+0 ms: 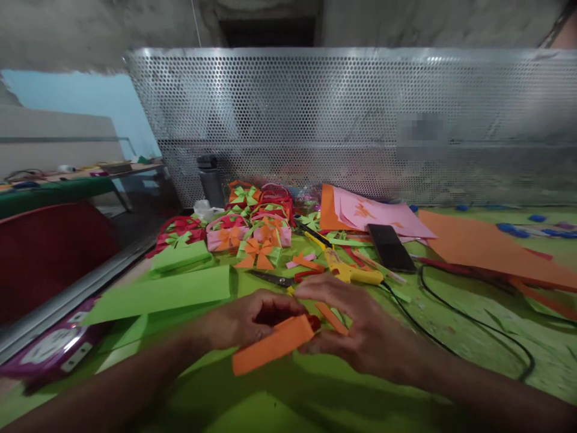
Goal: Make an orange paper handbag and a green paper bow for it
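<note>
My left hand [252, 319] grips a folded orange paper piece [273, 344] with the thumb on top, low over the green tabletop. Around its right end close the fingers and thumb of my right hand [356, 325]. An orange strip [332, 319] shows between those right fingers; whether it joins the folded piece I cannot tell. Something small and red [314, 323] is partly hidden behind the paper. Just beyond my hands lie scissors [274, 278] with dark blades and a yellow glue gun [349, 269], its cord running right.
Small decorated paper bags [225, 234] cluster at the back left, near a dark bottle [211, 180]. Green paper sheets [166, 294] and a purple device [58, 349] lie left. A phone [391, 248], pink sheets [374, 210] and orange sheets [491, 246] lie right. A perforated metal panel [288, 120] stands behind.
</note>
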Motion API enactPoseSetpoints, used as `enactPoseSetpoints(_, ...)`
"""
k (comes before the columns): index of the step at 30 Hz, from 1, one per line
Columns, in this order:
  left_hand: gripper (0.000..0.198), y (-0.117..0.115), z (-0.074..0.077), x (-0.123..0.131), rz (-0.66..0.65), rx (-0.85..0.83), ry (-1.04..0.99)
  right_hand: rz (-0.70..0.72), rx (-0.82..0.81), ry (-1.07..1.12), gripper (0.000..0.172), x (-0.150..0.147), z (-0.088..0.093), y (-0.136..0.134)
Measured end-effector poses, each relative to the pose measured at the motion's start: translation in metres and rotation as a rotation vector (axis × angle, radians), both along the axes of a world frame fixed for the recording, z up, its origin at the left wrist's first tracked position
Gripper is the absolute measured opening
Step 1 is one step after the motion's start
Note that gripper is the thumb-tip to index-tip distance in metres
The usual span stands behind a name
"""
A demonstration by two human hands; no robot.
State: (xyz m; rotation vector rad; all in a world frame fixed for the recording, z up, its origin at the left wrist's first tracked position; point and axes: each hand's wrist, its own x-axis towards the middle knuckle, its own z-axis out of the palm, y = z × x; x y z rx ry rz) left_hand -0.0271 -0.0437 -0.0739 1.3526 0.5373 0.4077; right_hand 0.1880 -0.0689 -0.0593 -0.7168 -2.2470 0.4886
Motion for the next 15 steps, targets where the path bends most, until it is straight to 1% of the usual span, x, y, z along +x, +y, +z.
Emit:
enactPoseSetpoints(1, 0.043, -0.001, 0.002, 0.0, -0.003, 0.017, -0.011, 0.025, -0.012, -0.02, 0.038, -0.003, 0.002, -0.001)
enactPoseSetpoints(3, 0.041, -0.002, 0.006, 0.002, -0.03, 0.044, -0.038, 0.046, -0.113, -0.044, 0.026, -0.007, 0.006, -0.002)
enactPoseSetpoints(6, 0.051, -0.004, 0.007, 0.006, -0.046, -0.007, -0.08, 0.053, -0.37, -0.024, 0.009, -0.012, 0.009, -0.001)
enactPoseSetpoints(8, 0.059, -0.004, 0.005, 0.009, -0.021, -0.065, -0.097, 0.065, -0.497, 0.004, 0.007, -0.013, 0.007, 0.0)
enactPoseSetpoints(10, 0.056, -0.002, 0.005, 0.011, 0.106, -0.095, -0.086, 0.009, -0.538, 0.04, 0.008, -0.014, 0.004, 0.003)
enactPoseSetpoints(12, 0.043, 0.003, 0.008, 0.008, 0.288, -0.086, -0.073, -0.074, -0.533, 0.097, 0.007, -0.016, 0.001, 0.008)
enactPoseSetpoints(13, 0.036, 0.007, 0.011, 0.005, 0.391, -0.056, -0.077, -0.102, -0.533, 0.131, 0.007, -0.016, -0.001, 0.011)
enactPoseSetpoints(15, 0.029, 0.014, 0.019, -0.005, 0.566, 0.028, -0.08, -0.132, -0.521, 0.192, 0.005, -0.018, -0.002, 0.018)
